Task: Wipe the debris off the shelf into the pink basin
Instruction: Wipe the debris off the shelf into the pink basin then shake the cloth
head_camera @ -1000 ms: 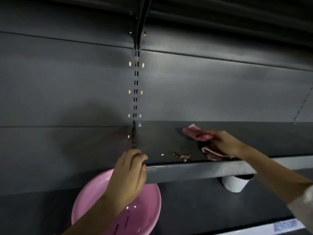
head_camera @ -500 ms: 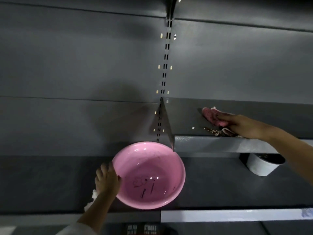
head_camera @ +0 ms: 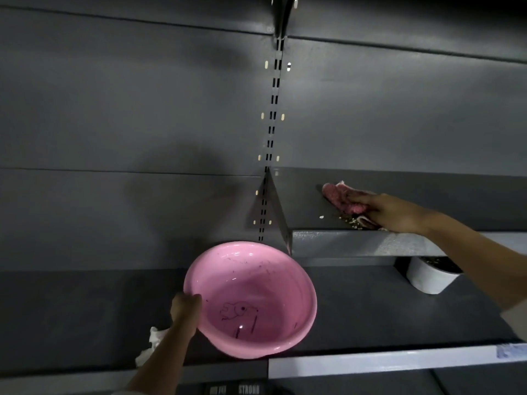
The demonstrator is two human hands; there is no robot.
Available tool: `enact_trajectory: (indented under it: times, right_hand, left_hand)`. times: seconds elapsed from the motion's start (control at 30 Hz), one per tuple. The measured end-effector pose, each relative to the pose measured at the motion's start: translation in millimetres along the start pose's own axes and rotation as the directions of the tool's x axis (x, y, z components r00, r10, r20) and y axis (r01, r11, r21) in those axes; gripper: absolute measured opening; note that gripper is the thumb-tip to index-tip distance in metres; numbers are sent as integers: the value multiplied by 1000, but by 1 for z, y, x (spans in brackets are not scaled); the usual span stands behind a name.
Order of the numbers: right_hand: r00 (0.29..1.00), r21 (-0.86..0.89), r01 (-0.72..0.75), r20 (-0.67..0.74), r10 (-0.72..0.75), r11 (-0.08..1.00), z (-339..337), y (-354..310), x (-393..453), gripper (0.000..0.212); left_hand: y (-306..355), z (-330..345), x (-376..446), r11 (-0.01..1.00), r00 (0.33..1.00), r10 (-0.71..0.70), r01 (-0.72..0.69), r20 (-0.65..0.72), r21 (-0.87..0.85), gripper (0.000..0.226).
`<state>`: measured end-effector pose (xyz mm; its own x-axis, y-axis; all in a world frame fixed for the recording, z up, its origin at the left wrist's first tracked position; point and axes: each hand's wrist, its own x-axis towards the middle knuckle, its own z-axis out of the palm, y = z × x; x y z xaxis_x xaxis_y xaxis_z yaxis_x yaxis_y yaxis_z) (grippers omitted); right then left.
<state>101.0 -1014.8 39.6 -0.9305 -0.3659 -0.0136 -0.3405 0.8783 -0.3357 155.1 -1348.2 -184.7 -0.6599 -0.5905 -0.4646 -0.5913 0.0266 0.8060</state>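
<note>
A pink basin [head_camera: 265, 283] with a dark drawing inside is tilted toward me below the left end of the grey shelf [head_camera: 342, 242]. My left hand [head_camera: 186, 306] grips its left rim. My right hand [head_camera: 390, 210] lies on the shelf top, pressing a pink cloth [head_camera: 339, 196] flat under its fingers. A small heap of pale and brown debris [head_camera: 352, 220] sits on the shelf near its front edge, just left of my right hand, with one pale crumb [head_camera: 321, 217] further left.
A white pot [head_camera: 430, 276] stands on the lower shelf [head_camera: 370, 309] under my right forearm. A crumpled white tissue [head_camera: 152, 342] lies by my left wrist. A slotted upright [head_camera: 269, 143] runs down the back panel to the shelf bracket.
My left hand left the shelf edge, dropped to the basin and now grips its left rim. The basin sits tilted under the shelf's left end. My right hand and cloth stayed beside the debris.
</note>
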Motion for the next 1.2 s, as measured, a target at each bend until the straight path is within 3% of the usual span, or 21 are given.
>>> enact_trajectory:
  times: [0.3,0.5,0.77,1.0,1.2]
  right_hand:
    - [998,23,-58,31,57,998,-8,4,-12,51]
    - [999,18,40,29,-41,999,4,-6,-2,51]
    - [971,71,213,96,-219,974,29,-71,24,50]
    - [940,66,318,107,-323,946,38,-108,30,47]
    - [935,131,354,-22,-354,926,41,-118,36,47]
  left_hand:
    - [58,-52,-48,968,986,130,-103,106,-227,39]
    - [69,-73,-75,946,971,170,-113,168,-304,36]
    - [79,-80,-96,913,941,271,-184,204,-364,34]
    - [86,-77,-105,904,945,262,-170,196,-392,34]
    - [91,-74,-110,910,939,276,-188,203,-369,33]
